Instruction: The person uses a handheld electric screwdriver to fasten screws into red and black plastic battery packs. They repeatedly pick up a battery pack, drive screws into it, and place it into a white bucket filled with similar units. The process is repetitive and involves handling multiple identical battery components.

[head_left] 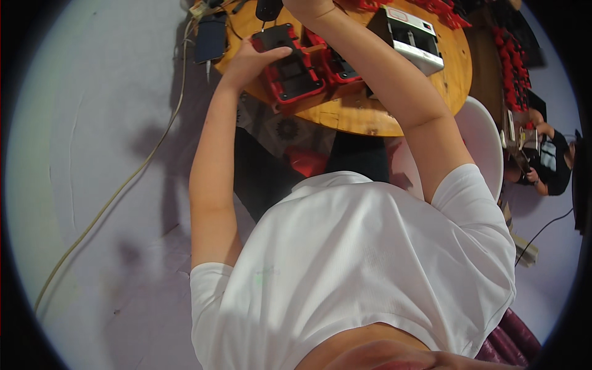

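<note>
My left hand (250, 63) grips a red-and-black rectangular device housing (295, 73) by its left side, thumb laid across the top face. The housing lies tilted near the front edge of a round wooden table (370, 120). At the top edge of the view, my right hand (308, 7) is closed at a black electric screwdriver (268, 10), its fingers partly cut off. The screwdriver's bit points down at the housing's far left corner; whether it touches a screw is too small to tell. A second red-and-black housing (342, 69) sits just right of the first, partly behind my right forearm.
A white-and-black boxy machine (410, 42) stands on the table's right. More red parts (441, 11) lie at the back. A dark blue flat device (211, 38) with a cable is at the left. A white chair (484, 142) is close by; a co-worker (552, 157) sits far right.
</note>
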A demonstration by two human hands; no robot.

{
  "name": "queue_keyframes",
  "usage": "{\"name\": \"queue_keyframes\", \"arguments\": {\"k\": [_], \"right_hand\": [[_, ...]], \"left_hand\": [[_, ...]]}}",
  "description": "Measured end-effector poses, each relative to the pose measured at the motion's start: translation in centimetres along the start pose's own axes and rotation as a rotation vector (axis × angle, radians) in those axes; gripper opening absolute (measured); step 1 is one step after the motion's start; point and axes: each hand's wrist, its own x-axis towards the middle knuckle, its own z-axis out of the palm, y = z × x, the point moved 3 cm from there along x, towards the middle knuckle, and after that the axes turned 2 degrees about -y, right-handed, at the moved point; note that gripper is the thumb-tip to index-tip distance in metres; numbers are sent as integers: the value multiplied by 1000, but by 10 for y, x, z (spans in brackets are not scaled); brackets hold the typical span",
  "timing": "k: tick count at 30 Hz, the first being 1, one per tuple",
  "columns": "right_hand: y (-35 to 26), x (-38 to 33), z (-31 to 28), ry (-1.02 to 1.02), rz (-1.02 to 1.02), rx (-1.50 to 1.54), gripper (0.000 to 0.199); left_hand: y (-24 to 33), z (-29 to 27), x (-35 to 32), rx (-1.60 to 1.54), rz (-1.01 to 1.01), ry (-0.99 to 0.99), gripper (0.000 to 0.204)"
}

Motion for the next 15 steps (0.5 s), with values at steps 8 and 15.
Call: {"name": "queue_keyframes", "arguments": {"k": [8, 15], "right_hand": [[25, -9, 13, -28, 36, -85, 27], [24, -10, 22, -97, 88, -124, 23]], "left_hand": [[-22, -5, 5, 92, -69, 108, 98], [-17, -5, 5, 143, -100, 83, 105]]}}
